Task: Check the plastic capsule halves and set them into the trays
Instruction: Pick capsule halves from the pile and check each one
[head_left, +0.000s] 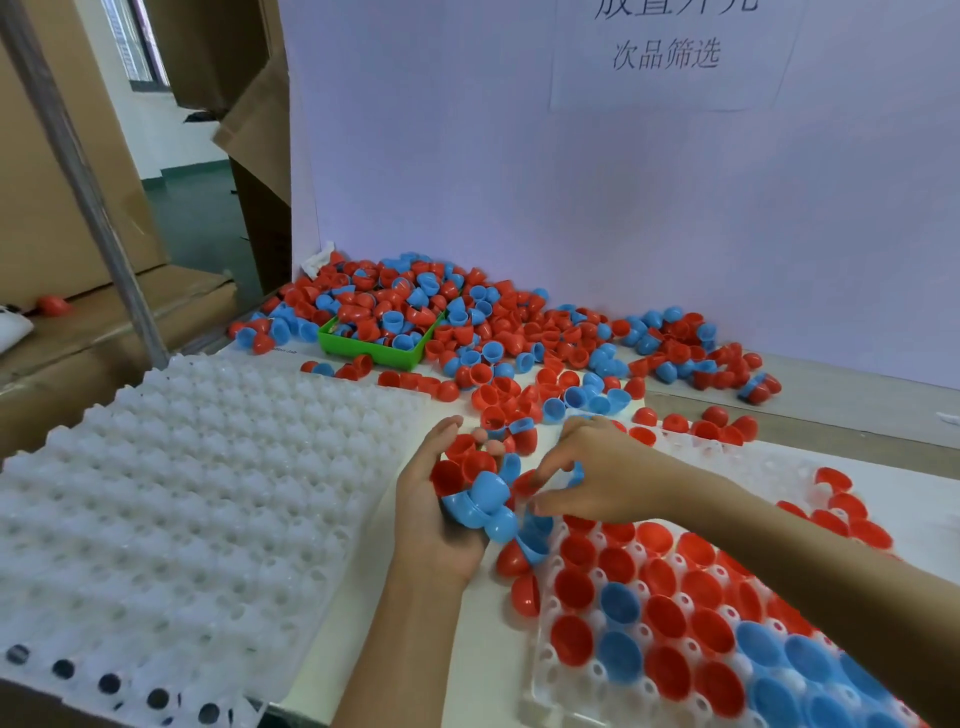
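Observation:
My left hand (426, 499) cups a bunch of red and blue capsule halves (480, 493) between the two trays. My right hand (597, 473) reaches across to that bunch, fingers curled, and seems to pinch a blue half that is mostly hidden. The clear tray (540, 691) at the lower right holds several red and blue halves seated dome-up. An empty white tray (171, 493) lies at the left. A large loose pile of red and blue halves (519, 332) spreads along the back of the table.
A green bin (374, 349) full of halves sits in the pile. A white backboard (571, 182) with a paper sign stands behind. Cardboard boxes (47, 218) and a metal pole (88, 192) are at the left.

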